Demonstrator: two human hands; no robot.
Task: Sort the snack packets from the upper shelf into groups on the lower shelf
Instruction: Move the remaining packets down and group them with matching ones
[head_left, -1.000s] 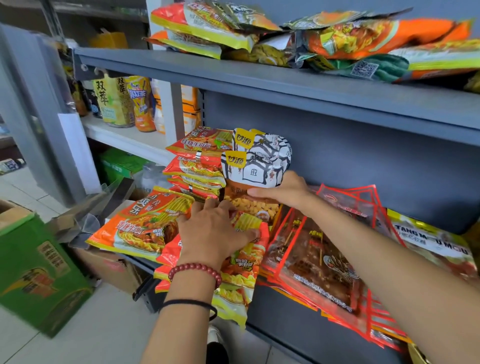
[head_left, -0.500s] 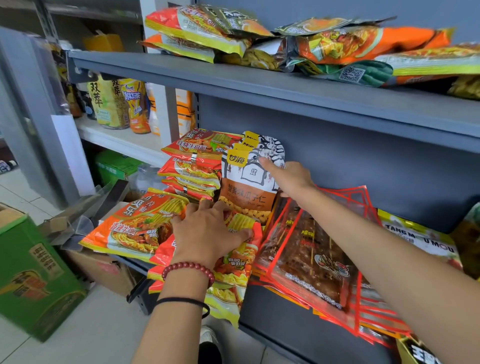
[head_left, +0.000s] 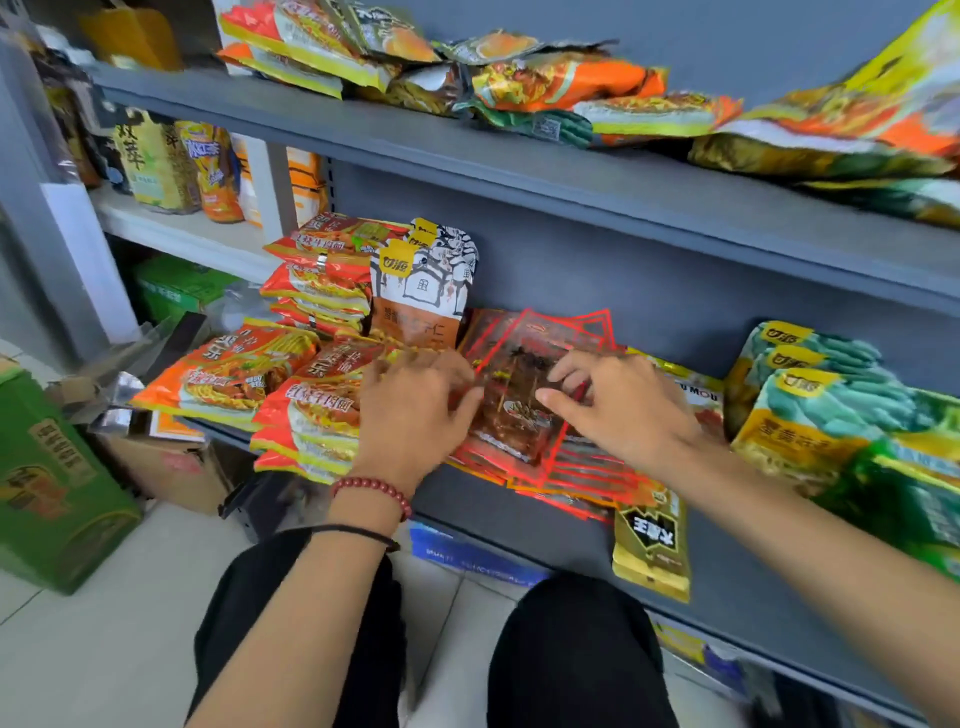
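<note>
**Both hands on the red-edged packets (head_left: 514, 415)**

Left hand (head_left: 415, 415) flat, fingers spread, touching them at its 3 o'clock. Right hand (head_left: 628, 415) pinches the top packet's edge between curled fingers and thumb. They lie on lower shelf (head_left: 498, 514). Orange noodle packets (head_left: 234, 374) at 9 o'clock, green pouches (head_left: 831, 395) at 3. Mixed packets (head_left: 561, 83) on upper shelf (head_left: 519, 171), 12 o'clock

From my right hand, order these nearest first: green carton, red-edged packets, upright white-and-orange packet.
1. Red-edged packets, pinched in the right hand.
2. Upright white-and-orange packet, behind, to the left.
3. Green carton, on the floor, far left.
</note>
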